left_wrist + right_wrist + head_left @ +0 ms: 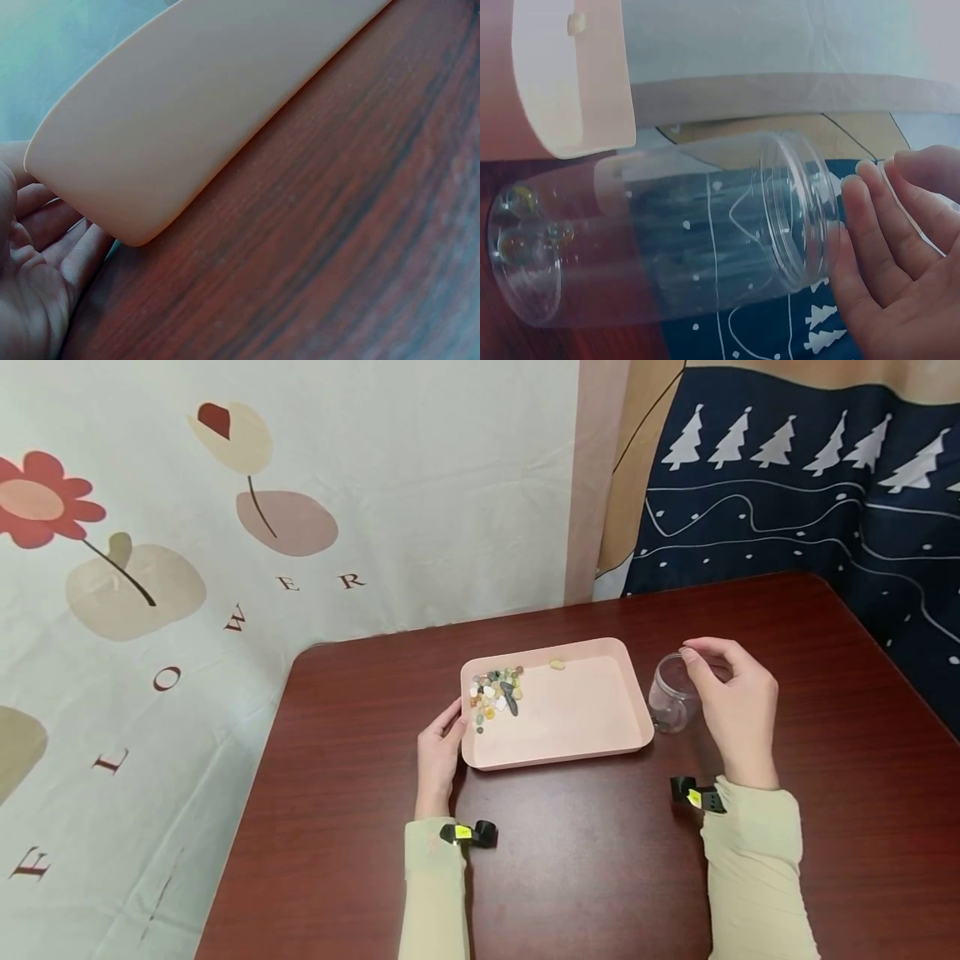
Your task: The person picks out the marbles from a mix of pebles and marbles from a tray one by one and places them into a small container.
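Observation:
A pink tray [577, 718] lies on the table with a cluster of small mixed pebbles [491, 693] at its left end. A single pale yellow pebble [557, 665] sits near its far wall. My left hand [437, 764] rests against the outside of the tray's left end; in the left wrist view its fingers touch the near corner. Right of the tray stands a clear jar [697, 225], open at the mouth, with several small rounded yellowish pieces [525, 225] at its bottom. My right hand [738, 710] is at the jar's rim, thumb and fingertips close together; anything between them is hidden.
A dark red-brown table [585, 860] carries everything. Behind it hangs a pale cloth [450, 485] with flower prints. A navy cloth [787, 518] with white trees covers the back right. Each wrist bears a black camera strap.

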A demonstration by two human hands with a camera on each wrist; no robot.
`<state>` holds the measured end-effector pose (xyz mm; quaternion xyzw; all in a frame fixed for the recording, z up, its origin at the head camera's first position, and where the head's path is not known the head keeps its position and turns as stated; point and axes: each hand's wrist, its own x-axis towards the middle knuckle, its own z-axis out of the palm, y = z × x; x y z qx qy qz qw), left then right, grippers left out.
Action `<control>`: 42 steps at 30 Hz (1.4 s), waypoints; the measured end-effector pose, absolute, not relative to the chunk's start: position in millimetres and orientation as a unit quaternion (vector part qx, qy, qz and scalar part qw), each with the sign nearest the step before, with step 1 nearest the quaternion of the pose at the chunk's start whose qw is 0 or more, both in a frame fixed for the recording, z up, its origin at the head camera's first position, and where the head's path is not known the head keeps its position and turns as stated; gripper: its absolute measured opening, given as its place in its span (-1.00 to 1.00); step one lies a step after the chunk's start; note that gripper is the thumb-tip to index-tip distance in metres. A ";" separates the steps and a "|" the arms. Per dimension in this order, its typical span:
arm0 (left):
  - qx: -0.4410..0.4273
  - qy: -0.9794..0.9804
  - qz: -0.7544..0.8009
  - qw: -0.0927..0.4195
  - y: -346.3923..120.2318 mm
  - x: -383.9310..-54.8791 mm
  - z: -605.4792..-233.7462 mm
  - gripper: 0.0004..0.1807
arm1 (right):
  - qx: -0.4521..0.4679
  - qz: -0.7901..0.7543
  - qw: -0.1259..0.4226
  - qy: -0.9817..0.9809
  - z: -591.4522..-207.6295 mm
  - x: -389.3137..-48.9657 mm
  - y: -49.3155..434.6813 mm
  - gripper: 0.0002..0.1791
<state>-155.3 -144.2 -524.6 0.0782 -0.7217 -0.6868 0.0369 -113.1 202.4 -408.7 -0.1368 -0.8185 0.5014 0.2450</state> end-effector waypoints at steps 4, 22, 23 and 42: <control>0.081 -0.717 -0.692 0.027 -144.5 -155.6 -523.0 -0.63 | -0.126 0.499 0.243 -0.823 -407.9 -113.6 197.6 -0.73; 0.078 -0.726 -0.681 0.049 -144.3 -154.9 -525.5 -0.66 | -0.066 0.496 0.227 -0.836 -407.3 -116.5 172.1 -0.73; 0.079 -0.727 -0.680 0.051 -144.2 -154.7 -525.4 -0.66 | -0.063 0.491 0.223 -0.840 -407.6 -116.9 170.3 -0.72; 0.069 -0.726 -0.682 0.051 -145.3 -153.8 -525.3 -0.65 | -0.001 0.504 0.141 -0.852 -425.2 -123.5 139.9 -0.68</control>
